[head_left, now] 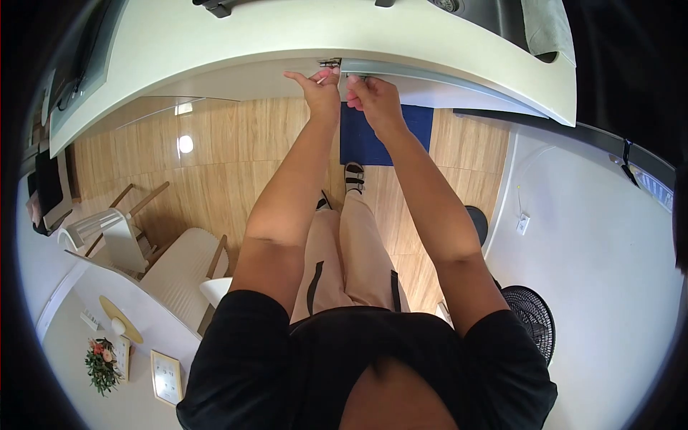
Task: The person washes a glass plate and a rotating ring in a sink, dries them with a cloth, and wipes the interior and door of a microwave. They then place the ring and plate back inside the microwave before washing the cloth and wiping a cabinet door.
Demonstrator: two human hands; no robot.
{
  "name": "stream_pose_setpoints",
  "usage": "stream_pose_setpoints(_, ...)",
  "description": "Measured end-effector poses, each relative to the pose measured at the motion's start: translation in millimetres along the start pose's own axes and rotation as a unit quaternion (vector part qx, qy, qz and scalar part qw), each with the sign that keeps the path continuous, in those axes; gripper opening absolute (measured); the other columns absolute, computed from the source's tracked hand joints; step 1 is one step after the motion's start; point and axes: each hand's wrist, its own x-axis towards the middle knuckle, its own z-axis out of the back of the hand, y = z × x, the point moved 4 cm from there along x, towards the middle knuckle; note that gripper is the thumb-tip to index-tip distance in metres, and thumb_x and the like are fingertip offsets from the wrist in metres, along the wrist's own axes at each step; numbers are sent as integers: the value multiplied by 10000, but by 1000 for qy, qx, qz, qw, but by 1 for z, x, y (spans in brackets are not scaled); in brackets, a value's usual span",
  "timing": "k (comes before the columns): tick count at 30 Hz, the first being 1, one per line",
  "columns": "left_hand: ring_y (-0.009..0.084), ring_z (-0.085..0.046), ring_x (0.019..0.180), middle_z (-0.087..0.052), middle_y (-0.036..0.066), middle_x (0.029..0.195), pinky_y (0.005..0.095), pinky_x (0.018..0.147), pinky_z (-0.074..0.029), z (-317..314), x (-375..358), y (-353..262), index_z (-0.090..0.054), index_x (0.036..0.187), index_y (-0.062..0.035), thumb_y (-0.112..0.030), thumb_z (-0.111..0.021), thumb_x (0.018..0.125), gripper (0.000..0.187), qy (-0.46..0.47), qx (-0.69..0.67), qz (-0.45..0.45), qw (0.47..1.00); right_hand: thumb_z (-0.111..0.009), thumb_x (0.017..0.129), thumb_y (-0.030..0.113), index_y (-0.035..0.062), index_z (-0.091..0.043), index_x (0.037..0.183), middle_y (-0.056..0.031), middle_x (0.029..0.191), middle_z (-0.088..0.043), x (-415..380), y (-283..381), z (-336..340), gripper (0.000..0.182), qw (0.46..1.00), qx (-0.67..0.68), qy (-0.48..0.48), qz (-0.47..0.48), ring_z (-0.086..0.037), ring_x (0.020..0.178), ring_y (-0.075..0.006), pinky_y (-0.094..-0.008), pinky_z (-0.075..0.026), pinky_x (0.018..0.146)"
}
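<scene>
Both my hands are raised at the cabinet front under the pale countertop. My left hand (322, 93) has one digit stretched out to the left, and its other fingertips are up at a small metal fitting (330, 63) that looks like a hinge. Just right of it, my right hand (375, 102) is closed, its fingertips pinched near the edge of the white cabinet panel (437, 97). A small dark bit shows at those fingertips, too small to name. The panel's grey-blue upper edge (430, 74) runs off to the right.
The countertop (287, 29) overhangs the cabinet, with a sink (491, 18) and a grey cloth (548, 32) at its right end. A blue mat (417, 136) lies on the wooden floor. Chairs (183, 269) stand at left, a black fan (529, 322) at right.
</scene>
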Motion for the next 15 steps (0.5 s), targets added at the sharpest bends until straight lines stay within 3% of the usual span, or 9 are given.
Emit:
stream_pose_setpoints(2,148,-521,900,-537,90,953,334,877,-409,2,1,3,267,1377,-156,-74,-636,827,1061,-11,35,19,999,-597,870,261,-28,-617,793,-63,663,-604,-3,-10,1,300,1000,-21,6,18,-567,597,-110,-248,-466,569)
stream_pose_setpoints(4,154,-525,905,-566,66,972,383,868,-399,-3,1,15,268,1374,-196,-201,-589,879,990,5,-116,164,980,-578,888,274,-34,-617,836,-56,707,-603,-10,-14,2,315,998,-41,12,37,-567,637,-103,-235,-474,581)
stream_pose_setpoints(6,154,-529,900,-575,50,973,393,843,-402,1,5,15,269,1372,-204,-248,-551,899,947,41,-105,195,974,-568,895,273,-28,-616,850,-49,717,-599,-26,-22,6,308,994,-103,4,29,-555,627,-97,-228,-476,588)
stream_pose_setpoints(8,154,-534,896,-585,35,974,403,819,-404,0,7,18,269,1370,-211,-296,-513,919,907,77,-95,225,967,-564,898,273,-29,-615,850,-50,716,-596,-36,-25,6,310,996,-82,10,32,-551,623,-96,-227,-475,586)
stream_pose_setpoints(11,161,-546,882,-577,28,980,418,805,-409,-3,1,9,177,1397,-206,-286,-468,938,795,58,-110,221,967,-557,902,271,-29,-611,844,-51,716,-594,-35,-24,5,311,997,-68,5,36,-545,617,-94,-225,-475,584)
stream_pose_setpoints(13,214,-554,883,-538,54,984,463,842,-417,0,10,14,-60,1387,-142,-224,-432,950,580,11,-208,176,962,-554,904,269,-29,-610,839,-52,719,-595,-27,-20,2,310,996,-77,-1,42,-542,615,-94,-225,-476,584)
stream_pose_setpoints(14,214,-554,883,-538,54,984,463,842,-417,4,16,16,-60,1387,-142,-224,-432,950,580,11,-208,175,962,-555,903,267,-31,-607,835,-53,720,-597,-22,-19,1,310,996,-85,-12,39,-542,612,-95,-225,-476,583)
stream_pose_setpoints(15,244,-541,917,-505,69,999,462,849,-424,9,21,17,-153,1333,-105,-200,-413,954,469,12,-275,201,940,-556,901,265,-33,-604,831,-54,721,-599,-18,-16,-1,310,995,-93,-23,34,-542,608,-96,-224,-476,582)
